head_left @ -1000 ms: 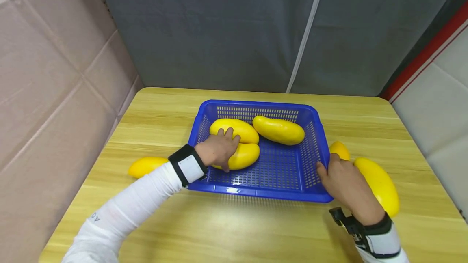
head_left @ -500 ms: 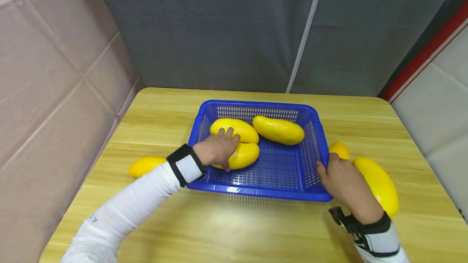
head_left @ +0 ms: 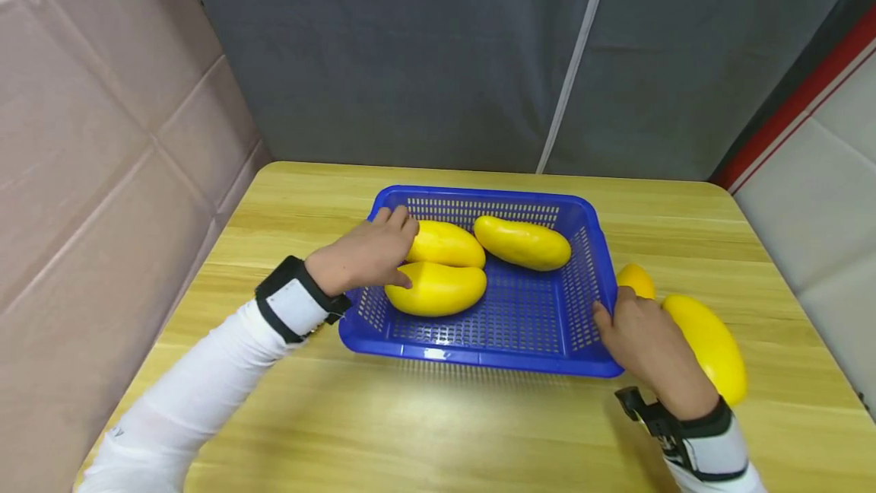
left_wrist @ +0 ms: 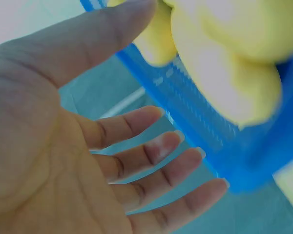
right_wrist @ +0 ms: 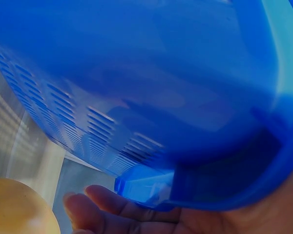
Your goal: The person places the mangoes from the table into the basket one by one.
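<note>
A blue plastic basket [head_left: 479, 365] with perforated walls sits on the table, holding three yellow mangoes: a front one [head_left: 438, 291], one behind it [head_left: 448, 242] and one further right [head_left: 525, 243]. My left hand [head_left: 369, 253] is over the basket's left rim, beside the two left mangoes. In the left wrist view its fingers [left_wrist: 151, 178] are straight, grasping nothing. My right hand [head_left: 646, 345] grips the basket's right rim, thumb inside; the right wrist view shows its fingers [right_wrist: 122, 209] under the rim.
Two more mangoes lie right of the basket, a smaller one [head_left: 636, 280] and a large one [head_left: 712, 348] by my right wrist. The wooden table [head_left: 411, 432] ends at a grey curtain [head_left: 411, 59] behind. Quilted panels stand at both sides.
My left hand has lifted off the two left mangoes and moved left to the rim. My left arm now covers the mango lying left of the basket. The right hand has stayed put.
</note>
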### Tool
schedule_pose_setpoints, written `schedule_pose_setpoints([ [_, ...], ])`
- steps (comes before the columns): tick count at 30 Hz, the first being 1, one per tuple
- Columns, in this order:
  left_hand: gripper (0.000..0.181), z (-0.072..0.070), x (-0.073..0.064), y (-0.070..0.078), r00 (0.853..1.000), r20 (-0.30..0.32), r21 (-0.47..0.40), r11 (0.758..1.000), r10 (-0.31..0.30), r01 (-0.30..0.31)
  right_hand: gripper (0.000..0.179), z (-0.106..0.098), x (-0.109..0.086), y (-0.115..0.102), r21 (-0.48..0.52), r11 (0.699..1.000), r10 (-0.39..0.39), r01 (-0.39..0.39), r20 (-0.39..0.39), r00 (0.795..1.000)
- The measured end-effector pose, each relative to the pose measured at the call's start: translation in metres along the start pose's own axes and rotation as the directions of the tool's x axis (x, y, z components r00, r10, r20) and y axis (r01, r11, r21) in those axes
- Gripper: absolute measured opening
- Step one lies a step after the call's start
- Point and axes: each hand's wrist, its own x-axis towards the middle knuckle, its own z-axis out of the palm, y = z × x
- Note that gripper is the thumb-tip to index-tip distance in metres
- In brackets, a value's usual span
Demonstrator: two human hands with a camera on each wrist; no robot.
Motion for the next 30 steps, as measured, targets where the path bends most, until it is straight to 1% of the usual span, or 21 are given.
schedule_pose_setpoints([
  [3, 0.071, -0.006, -0.009, -0.011, 0.999, -0.026, -0.004, 1.000, -0.022, 0.021, 0.043, -0.001, 0.000, 0.000, -0.004, 1.000, -0.003, 0.003, -0.003, 1.000],
  [7, 0.071, -0.009, -0.020, -0.023, 0.998, -0.039, -0.009, 0.999, -0.047, 0.047, 0.043, -0.001, 0.000, -0.001, -0.006, 1.000, -0.003, 0.003, -0.007, 1.000],
  [11, 0.071, -0.009, -0.031, -0.033, 0.997, -0.063, -0.010, 0.999, -0.049, 0.048, 0.042, 0.000, 0.000, 0.000, -0.005, 1.000, -0.004, 0.004, -0.011, 1.000],
  [14, 0.070, -0.006, -0.041, -0.041, 0.996, -0.070, -0.051, 0.997, -0.059, 0.055, 0.042, 0.001, 0.000, 0.000, -0.004, 1.000, -0.008, 0.008, -0.016, 1.000],
  [16, 0.069, -0.005, -0.050, -0.047, 0.995, -0.065, -0.101, 0.992, -0.076, 0.070, 0.042, 0.001, 0.000, 0.000, 0.000, 1.000, -0.007, 0.007, -0.017, 1.000],
  [19, 0.067, -0.002, -0.066, -0.058, 0.992, -0.054, -0.150, 0.983, -0.114, 0.104, 0.042, 0.002, 0.000, -0.001, 0.013, 1.000, -0.014, 0.014, -0.007, 1.000],
  [23, 0.067, 0.004, -0.086, -0.072, 0.988, -0.048, -0.163, 0.977, -0.148, 0.138, 0.043, 0.002, -0.001, -0.001, 0.019, 1.000, -0.012, 0.012, 0.011, 1.000],
  [26, 0.069, 0.010, -0.094, -0.081, 0.988, -0.030, -0.176, 0.974, -0.151, 0.143, 0.044, 0.001, -0.001, -0.001, 0.016, 1.000, 0.003, -0.003, 0.014, 1.000],
  [30, 0.070, 0.021, -0.099, -0.088, 0.989, 0.014, -0.197, 0.970, -0.145, 0.145, 0.044, 0.001, 0.000, 0.000, 0.021, 1.000, 0.013, -0.013, 0.008, 1.000],
])
